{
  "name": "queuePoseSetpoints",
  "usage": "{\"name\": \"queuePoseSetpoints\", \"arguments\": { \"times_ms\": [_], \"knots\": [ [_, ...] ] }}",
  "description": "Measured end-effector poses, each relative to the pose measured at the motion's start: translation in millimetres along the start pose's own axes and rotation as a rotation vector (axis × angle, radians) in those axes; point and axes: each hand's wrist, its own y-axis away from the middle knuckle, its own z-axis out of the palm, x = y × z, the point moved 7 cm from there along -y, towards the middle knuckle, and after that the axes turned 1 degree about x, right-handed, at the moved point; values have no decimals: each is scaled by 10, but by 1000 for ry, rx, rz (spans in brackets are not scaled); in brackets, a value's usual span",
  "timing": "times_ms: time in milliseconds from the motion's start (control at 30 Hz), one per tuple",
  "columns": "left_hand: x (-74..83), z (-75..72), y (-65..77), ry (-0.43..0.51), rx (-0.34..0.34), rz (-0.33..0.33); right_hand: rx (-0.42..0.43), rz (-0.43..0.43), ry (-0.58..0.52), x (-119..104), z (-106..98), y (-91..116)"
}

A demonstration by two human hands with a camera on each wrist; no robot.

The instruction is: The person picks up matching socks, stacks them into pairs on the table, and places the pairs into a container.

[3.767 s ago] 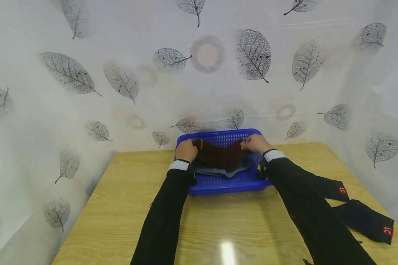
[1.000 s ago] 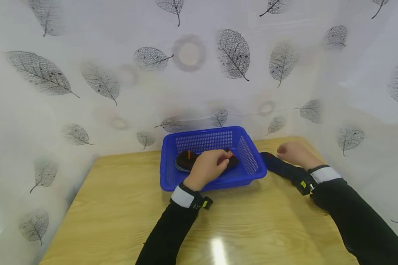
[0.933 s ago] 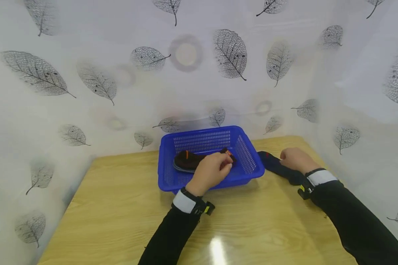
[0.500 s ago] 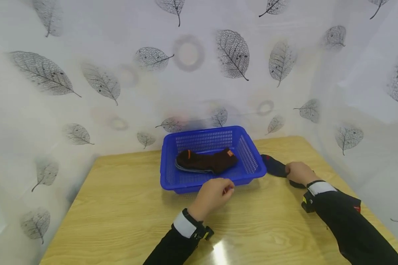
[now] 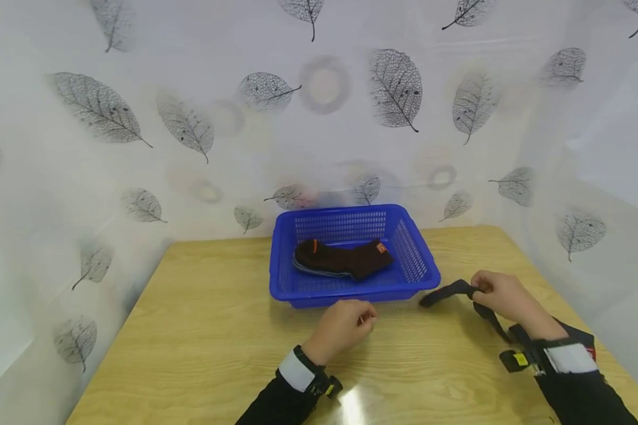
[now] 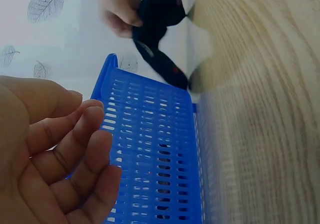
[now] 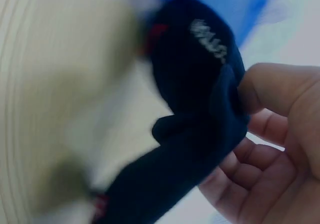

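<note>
My right hand (image 5: 505, 300) pinches a dark navy sock (image 5: 449, 290) by its middle, to the right of the blue basket (image 5: 355, 294). The sock's two ends droop on either side of the fingers; in the right wrist view, red marks and pale lettering show on this sock (image 7: 195, 129). A second dark piece with a red tag, the other navy sock (image 5: 578, 334), lies partly hidden behind the right wrist. Just in front of the basket, my left hand (image 5: 342, 329) hovers with loosely curled fingers and holds nothing. Inside the basket lies a brown sock (image 5: 345, 260) with orange marks.
Beneath the brown sock, a grey-blue edge of cloth (image 5: 320, 272) shows. The basket stands near the back of the wooden table (image 5: 202, 330). A white curtain with a leaf print (image 5: 324, 147) hangs behind and at the sides.
Both hands have let go of the brown sock, which now lies in the basket. The left hand has drawn back toward the front; the right hand has picked up a navy sock by its middle.
</note>
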Motion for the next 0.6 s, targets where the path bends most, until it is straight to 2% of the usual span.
{"name": "queuePoseSetpoints", "arguments": {
  "times_ms": [133,233,300,467,533,600],
  "knots": [
    [-68,189,27,165,-136,-119,53,-97,-24,-449,-61,273],
    [-82,335,44,364,-237,-224,66,-174,-66,-801,-76,355],
    [-44,421,44,525,-283,-254,73,-236,-97,-1015,-58,387],
    [99,542,64,919,-344,-245,111,-386,-184,-1397,88,443],
    [127,555,101,1099,-346,-284,127,-442,-221,-1494,166,449],
    [129,543,150,1282,-307,-366,145,-499,-250,-1566,241,449]
  ]
}}
